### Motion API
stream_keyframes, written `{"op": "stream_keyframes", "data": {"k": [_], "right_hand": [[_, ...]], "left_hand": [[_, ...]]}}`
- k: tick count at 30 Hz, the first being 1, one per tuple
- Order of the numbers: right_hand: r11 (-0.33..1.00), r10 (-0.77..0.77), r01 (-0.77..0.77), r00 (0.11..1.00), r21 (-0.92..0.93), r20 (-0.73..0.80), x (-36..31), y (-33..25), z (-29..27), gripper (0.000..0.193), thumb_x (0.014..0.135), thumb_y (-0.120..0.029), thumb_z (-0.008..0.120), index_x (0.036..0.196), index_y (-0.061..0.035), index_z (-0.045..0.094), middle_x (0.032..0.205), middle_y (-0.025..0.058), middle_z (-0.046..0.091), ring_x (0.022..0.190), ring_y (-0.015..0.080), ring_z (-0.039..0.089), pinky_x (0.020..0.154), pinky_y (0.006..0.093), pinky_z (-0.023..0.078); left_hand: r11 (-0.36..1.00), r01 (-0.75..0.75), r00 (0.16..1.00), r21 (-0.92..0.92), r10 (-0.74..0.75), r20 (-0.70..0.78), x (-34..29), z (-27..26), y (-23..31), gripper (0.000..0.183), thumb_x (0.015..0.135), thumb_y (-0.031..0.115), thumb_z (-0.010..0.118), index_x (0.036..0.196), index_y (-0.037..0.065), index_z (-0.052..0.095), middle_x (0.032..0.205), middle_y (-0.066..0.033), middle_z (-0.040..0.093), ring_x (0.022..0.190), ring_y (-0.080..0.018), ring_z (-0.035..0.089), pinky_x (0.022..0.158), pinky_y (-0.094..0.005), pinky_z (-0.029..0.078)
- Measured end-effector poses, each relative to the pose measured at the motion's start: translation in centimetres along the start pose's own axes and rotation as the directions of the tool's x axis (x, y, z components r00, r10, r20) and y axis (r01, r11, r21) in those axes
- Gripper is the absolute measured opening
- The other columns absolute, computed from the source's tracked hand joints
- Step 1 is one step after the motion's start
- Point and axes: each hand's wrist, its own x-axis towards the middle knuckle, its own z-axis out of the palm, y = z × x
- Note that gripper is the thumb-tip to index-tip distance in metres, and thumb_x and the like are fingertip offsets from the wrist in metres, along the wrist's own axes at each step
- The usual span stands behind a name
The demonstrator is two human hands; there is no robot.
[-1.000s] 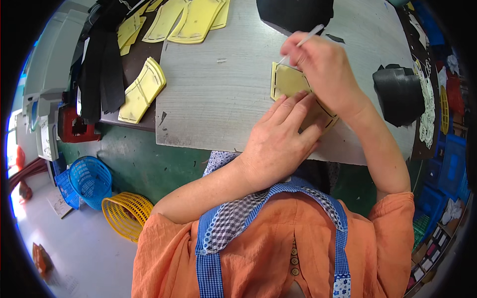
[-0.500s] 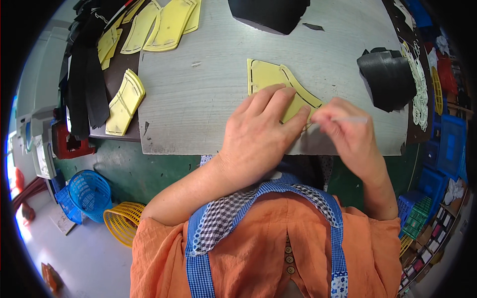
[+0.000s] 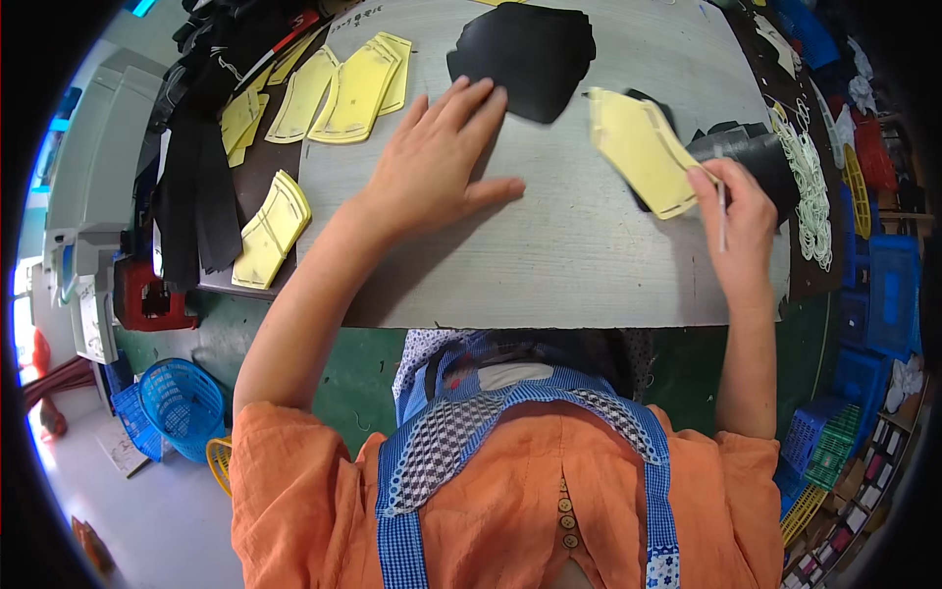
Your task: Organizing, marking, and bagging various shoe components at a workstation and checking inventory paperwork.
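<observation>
At the near edge of the grey worktable, just beyond the person's orange top and blue checked apron, the right hand at about three o'clock pinches the lower corner of a pale yellow, curved flat cut piece between thumb and fingertips, with a thin white pen-like stick tucked along the fingers; the piece is lifted and tilted over a black moulded form. The left hand, toward eleven o'clock, lies flat with fingers spread, its fingertips touching the near edge of a flat black sheet of material at twelve o'clock. This looks like the point where one yellow piece is being carried aside while the black sheet is steadied; the next move would seem to call for a secure pinch on the thin piece and a clean placement. Farther at ten o'clock lie more yellow cut pieces and one apart, beside dark strips. Off the table, a round blue basket stands on the floor at eight o'clock, and blue crates stack at three o'clock.
</observation>
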Motion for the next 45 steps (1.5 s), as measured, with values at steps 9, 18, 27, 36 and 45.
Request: {"op": "stream_keyframes", "data": {"k": [9,18,27,36,45], "right_hand": [[0.755,0.281,-0.384,0.922,0.532,0.266,-3.9,-3.4,0.0,0.012,0.088,-0.009,0.065,0.090,0.0024,0.064,0.070,-0.0040,0.055,0.065,0.0044,0.049,0.059,0.0218,0.041],[0.946,0.024,-0.089,0.978,0.311,0.209,-2.8,-6.7,2.4,0.019,0.091,-0.015,0.061,0.101,0.0014,0.062,0.079,0.0074,0.059,0.067,0.0166,0.058,0.063,0.0280,0.047],[0.741,-0.475,0.170,0.817,0.650,0.328,3.5,-8.5,7.0,0.021,0.093,-0.017,0.056,0.089,0.0011,0.064,0.080,0.0081,0.062,0.070,0.0145,0.059,0.066,0.0256,0.047],[0.881,-0.185,-0.040,0.888,0.471,0.421,3.9,-7.1,7.1,0.021,0.092,-0.017,0.052,0.085,-0.0003,0.062,0.077,0.0127,0.062,0.069,0.0291,0.060,0.064,0.0357,0.047],[0.918,-0.159,0.010,0.926,0.397,0.342,-0.5,-6.3,3.4,0.018,0.090,-0.016,0.057,0.083,-0.0005,0.062,0.078,0.0126,0.061,0.074,0.0294,0.059,0.067,0.0367,0.046]], "left_hand": [[0.952,-0.007,0.998,-0.306,0.025,0.054,-7.0,-2.1,7.4,0.056,0.070,0.030,0.076,0.121,0.013,0.059,0.129,-0.0136,0.047,0.124,-0.0338,0.045,0.104,-0.0580,0.031],[0.926,0.042,0.989,-0.375,-0.092,-0.116,-6.0,0.5,9.9,0.039,0.075,0.020,0.071,0.113,0.011,0.064,0.126,-0.0174,0.050,0.119,-0.0348,0.049,0.097,-0.0426,0.045],[0.921,0.064,0.992,-0.384,-0.100,-0.074,-6.2,0.9,9.8,0.033,0.075,0.018,0.070,0.108,0.011,0.064,0.125,-0.0172,0.050,0.118,-0.0354,0.049,0.098,-0.0441,0.044],[0.957,0.055,0.990,-0.284,-0.089,-0.110,-6.1,1.3,9.9,0.030,0.074,0.016,0.070,0.104,0.013,0.063,0.123,-0.0152,0.051,0.118,-0.0322,0.052,0.098,-0.0466,0.045],[0.972,0.059,0.993,-0.226,-0.079,-0.084,-5.8,0.6,9.8,0.033,0.074,0.017,0.071,0.106,0.016,0.064,0.122,-0.0123,0.052,0.117,-0.0317,0.053,0.097,-0.0466,0.046]]}}
